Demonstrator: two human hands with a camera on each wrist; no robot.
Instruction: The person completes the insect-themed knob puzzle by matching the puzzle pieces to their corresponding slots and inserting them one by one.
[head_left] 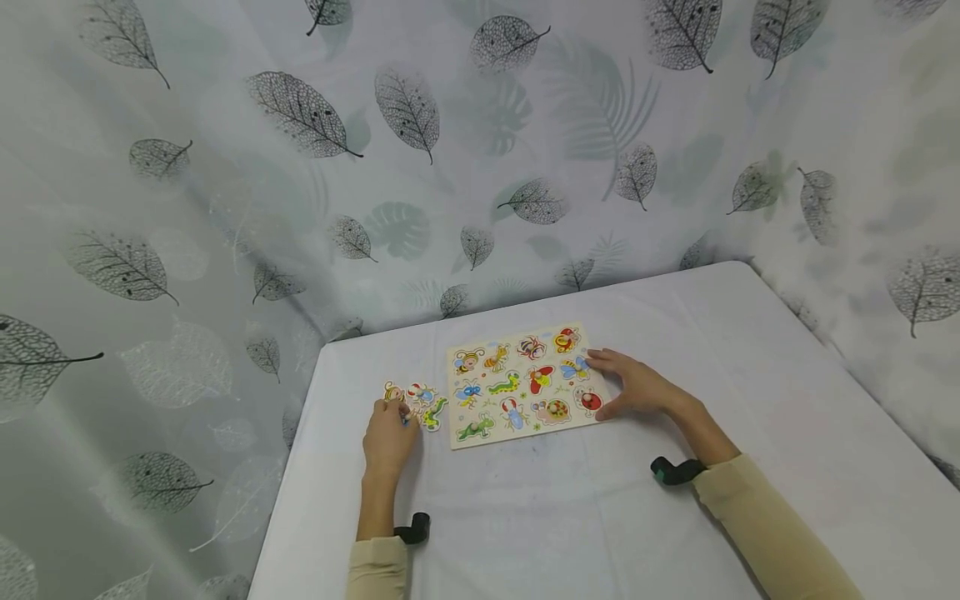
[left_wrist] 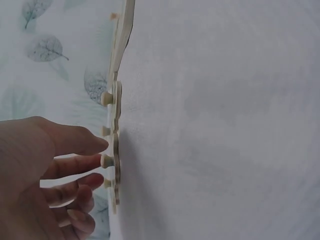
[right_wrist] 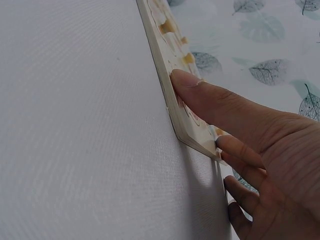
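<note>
A wooden peg puzzle board with several insect pictures lies flat on the table. Left of it is a cluster of loose knobbed insect pieces, among them a green caterpillar piece and a bee piece. My left hand is over this cluster; in the left wrist view its thumb and forefinger stand apart beside a small wooden knob. My right hand rests at the board's right end. Its thumb touches the near edge, and its fingers are spread along the right side.
A white cloth covers the table. Leaf-printed curtains hang behind it and along both sides. A black wrist strap piece sticks out by the left sleeve, and another by the right one.
</note>
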